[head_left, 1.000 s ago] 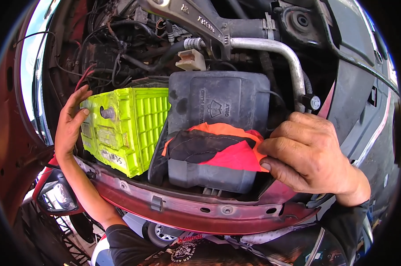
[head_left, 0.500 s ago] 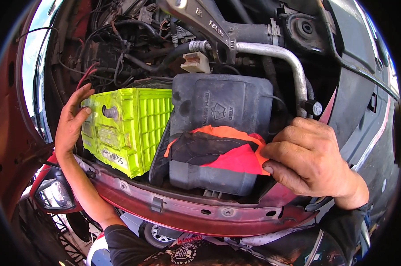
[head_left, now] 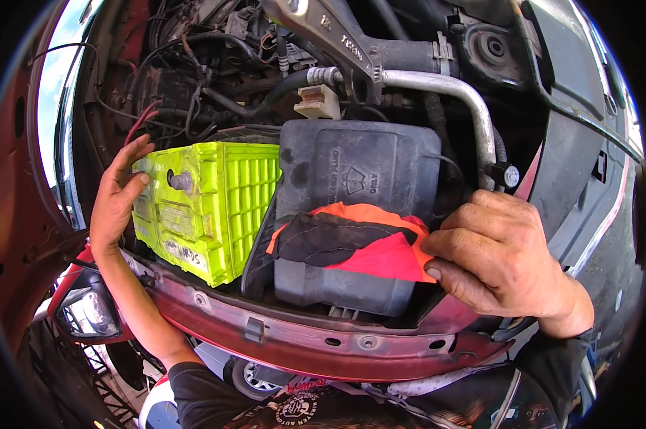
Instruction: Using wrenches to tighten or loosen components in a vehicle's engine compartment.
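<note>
A bright yellow-green car battery (head_left: 237, 207) sits at the left of the engine bay, a terminal post on its face. My left hand (head_left: 116, 193) rests against its left edge, thumb touching the casing and fingers stretched past the far corner. Beside the battery stands a dark grey washer fluid reservoir (head_left: 380, 154). Across its front lies a crumpled rag (head_left: 380, 259) in black, orange and red. My right hand (head_left: 491, 257) pinches the rag's right end between thumb and curled fingers.
A metal wrench (head_left: 330, 39) looms over the far middle. A silver pipe (head_left: 473, 107) bends down beside the reservoir. Red wires (head_left: 143, 120) rise behind the battery. A dark red body panel (head_left: 266, 339) runs along the near side, and hoses (head_left: 230, 104) fill the back.
</note>
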The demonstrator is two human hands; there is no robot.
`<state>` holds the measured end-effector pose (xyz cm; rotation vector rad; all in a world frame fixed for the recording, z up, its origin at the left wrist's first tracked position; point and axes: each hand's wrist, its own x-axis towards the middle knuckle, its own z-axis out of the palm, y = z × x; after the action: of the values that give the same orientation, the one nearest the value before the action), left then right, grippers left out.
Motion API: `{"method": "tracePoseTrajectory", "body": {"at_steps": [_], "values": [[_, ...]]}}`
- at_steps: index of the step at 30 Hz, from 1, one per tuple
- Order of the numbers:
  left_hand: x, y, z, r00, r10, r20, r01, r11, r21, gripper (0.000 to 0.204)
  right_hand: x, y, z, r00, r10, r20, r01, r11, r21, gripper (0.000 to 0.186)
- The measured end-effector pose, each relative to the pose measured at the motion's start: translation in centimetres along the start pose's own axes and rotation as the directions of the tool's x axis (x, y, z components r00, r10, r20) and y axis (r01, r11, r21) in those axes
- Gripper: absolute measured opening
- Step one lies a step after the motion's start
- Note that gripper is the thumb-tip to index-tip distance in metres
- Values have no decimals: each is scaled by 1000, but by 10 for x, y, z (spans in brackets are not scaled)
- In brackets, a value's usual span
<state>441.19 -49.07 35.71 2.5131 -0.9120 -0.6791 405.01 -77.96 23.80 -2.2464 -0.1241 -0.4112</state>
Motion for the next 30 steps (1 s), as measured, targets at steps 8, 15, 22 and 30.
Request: {"method": "tracePoseTrajectory", "body": {"at_steps": [8, 15, 22, 30], "values": [[-1, 2, 0, 1000, -4, -16, 5, 1000, 10, 63, 3, -1, 0, 1000, -17, -8, 17, 1000, 10, 21], [-1, -2, -2, 999, 40, -2, -40, 999, 12, 61, 3, -4, -2, 1000, 0, -14, 0, 1000, 7, 17], [-3, 4, 0, 999, -26, 31, 27, 999, -29, 60, 2, -5, -2, 1000, 9, -11, -9, 1000, 15, 17], [-5, -1, -3, 999, 15, 31, -15, 1000, -16, 58, 4, -8, -2, 1000, 2, -14, -2, 1000, 19, 16]]}}
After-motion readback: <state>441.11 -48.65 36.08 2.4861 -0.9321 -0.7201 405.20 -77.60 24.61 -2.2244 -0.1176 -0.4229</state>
